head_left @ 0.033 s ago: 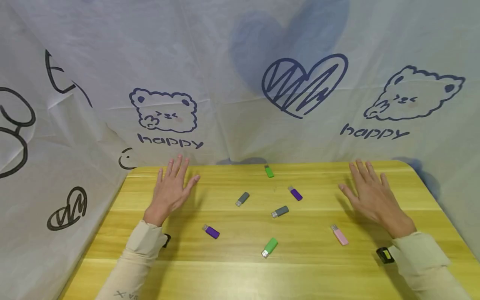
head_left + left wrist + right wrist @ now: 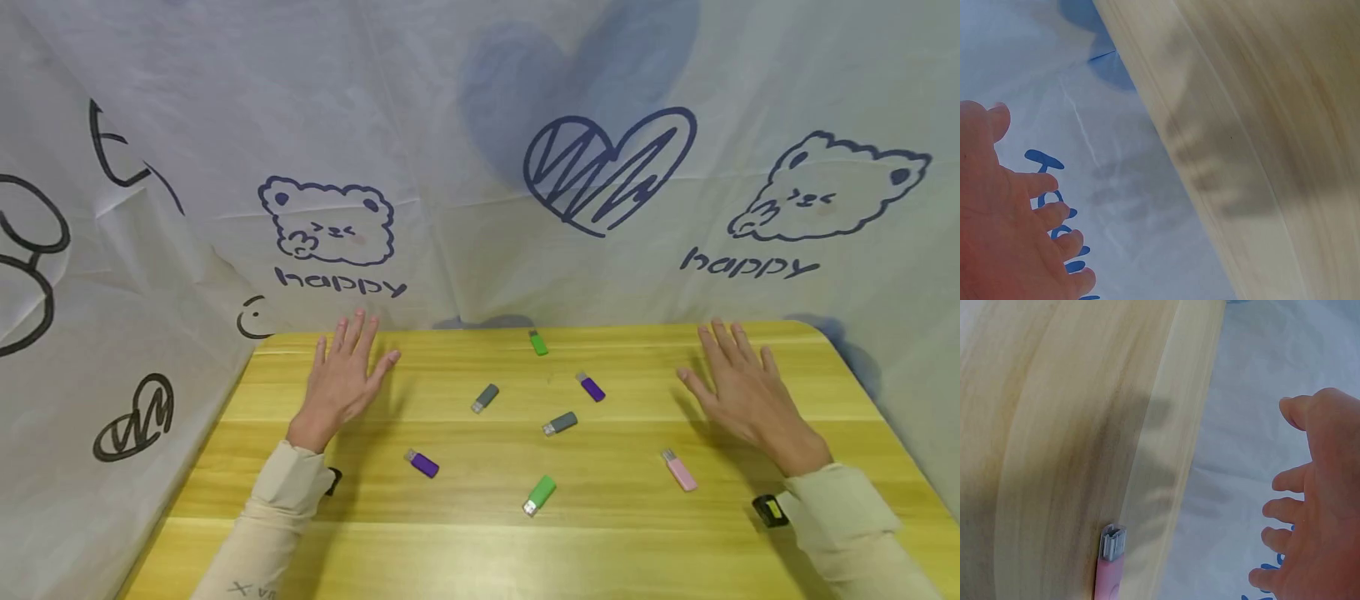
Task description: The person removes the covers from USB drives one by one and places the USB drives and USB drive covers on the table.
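My left hand [image 2: 341,383] hovers over the left side of the table, fingers straight and holding nothing. On the right, my right hand [image 2: 746,396] is held the same way, above and beyond a pink USB stick [image 2: 680,471]. Between the hands lie a small green USB stick [image 2: 538,342] at the back, a grey one, a purple USB stick [image 2: 591,387] and another grey USB stick [image 2: 564,423]. A second purple USB stick [image 2: 424,463] lies nearest the left hand's side. Towards the front is a larger green USB stick [image 2: 540,495].
The wooden table [image 2: 465,558] ends at a white cloth [image 2: 465,150] printed with bears and hearts, which hangs behind it and at the left. A dark wrist device [image 2: 770,510] sits under the right sleeve.
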`<state>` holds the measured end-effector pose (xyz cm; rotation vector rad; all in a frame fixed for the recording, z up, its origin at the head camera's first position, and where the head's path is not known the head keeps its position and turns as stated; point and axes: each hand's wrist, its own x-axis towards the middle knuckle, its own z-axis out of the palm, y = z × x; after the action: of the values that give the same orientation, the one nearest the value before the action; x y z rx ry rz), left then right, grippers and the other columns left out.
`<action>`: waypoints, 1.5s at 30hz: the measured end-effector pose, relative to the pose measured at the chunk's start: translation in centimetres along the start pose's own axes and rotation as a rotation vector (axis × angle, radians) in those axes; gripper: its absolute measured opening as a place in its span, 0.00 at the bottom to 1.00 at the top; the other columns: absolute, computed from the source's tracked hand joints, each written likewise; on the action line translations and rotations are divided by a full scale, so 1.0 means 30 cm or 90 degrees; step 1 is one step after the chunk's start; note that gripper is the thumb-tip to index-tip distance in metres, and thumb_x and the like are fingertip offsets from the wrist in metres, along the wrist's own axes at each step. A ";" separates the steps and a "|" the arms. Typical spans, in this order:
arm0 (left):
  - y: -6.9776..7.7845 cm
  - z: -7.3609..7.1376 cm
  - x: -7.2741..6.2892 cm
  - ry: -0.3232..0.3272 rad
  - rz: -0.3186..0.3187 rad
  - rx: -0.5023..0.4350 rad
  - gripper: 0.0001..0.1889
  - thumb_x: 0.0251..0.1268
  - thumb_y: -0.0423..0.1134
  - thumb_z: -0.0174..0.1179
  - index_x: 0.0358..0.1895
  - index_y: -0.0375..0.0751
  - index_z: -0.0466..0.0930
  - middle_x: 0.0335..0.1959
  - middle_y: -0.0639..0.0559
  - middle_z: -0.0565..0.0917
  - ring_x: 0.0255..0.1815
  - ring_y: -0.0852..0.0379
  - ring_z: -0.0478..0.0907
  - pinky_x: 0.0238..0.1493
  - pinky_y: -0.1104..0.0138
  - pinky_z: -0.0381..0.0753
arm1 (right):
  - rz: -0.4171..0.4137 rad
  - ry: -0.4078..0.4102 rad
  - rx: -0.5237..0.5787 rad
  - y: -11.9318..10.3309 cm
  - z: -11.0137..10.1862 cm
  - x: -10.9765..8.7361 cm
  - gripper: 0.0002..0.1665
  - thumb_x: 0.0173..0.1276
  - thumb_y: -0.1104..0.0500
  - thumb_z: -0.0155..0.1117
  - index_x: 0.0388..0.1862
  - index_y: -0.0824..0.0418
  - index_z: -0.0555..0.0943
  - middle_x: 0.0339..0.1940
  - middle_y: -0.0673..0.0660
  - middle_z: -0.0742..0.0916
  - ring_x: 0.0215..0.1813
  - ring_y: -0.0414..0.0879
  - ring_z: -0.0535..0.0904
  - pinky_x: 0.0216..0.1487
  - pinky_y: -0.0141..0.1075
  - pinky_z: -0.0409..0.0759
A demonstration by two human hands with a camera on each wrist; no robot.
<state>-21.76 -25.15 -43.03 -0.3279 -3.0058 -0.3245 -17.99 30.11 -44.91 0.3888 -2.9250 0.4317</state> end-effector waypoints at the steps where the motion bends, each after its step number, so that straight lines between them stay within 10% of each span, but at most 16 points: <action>1: 0.001 -0.001 -0.001 0.001 0.001 -0.001 0.42 0.81 0.67 0.34 0.83 0.39 0.46 0.84 0.39 0.44 0.83 0.36 0.39 0.78 0.37 0.37 | 0.000 -0.001 0.001 -0.001 0.001 0.000 0.47 0.82 0.39 0.47 0.82 0.71 0.51 0.81 0.76 0.55 0.81 0.73 0.44 0.74 0.74 0.39; 22: 0.084 -0.006 -0.019 -0.006 0.012 -0.066 0.42 0.81 0.66 0.34 0.84 0.40 0.45 0.84 0.39 0.44 0.84 0.37 0.37 0.78 0.37 0.37 | -0.003 0.001 0.012 -0.091 -0.041 0.020 0.46 0.82 0.40 0.49 0.82 0.71 0.53 0.80 0.77 0.56 0.80 0.74 0.48 0.73 0.74 0.44; 45: 0.354 0.060 0.017 0.126 0.053 -0.379 0.35 0.83 0.57 0.44 0.83 0.44 0.53 0.83 0.40 0.53 0.81 0.38 0.52 0.77 0.40 0.53 | -0.034 0.056 0.152 -0.351 0.030 0.111 0.43 0.78 0.44 0.60 0.80 0.66 0.61 0.79 0.71 0.64 0.77 0.70 0.59 0.72 0.67 0.61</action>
<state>-20.01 -14.51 -42.59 -0.4316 -2.6275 -1.1675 -18.36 19.34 -42.36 0.4644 -2.7774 0.7723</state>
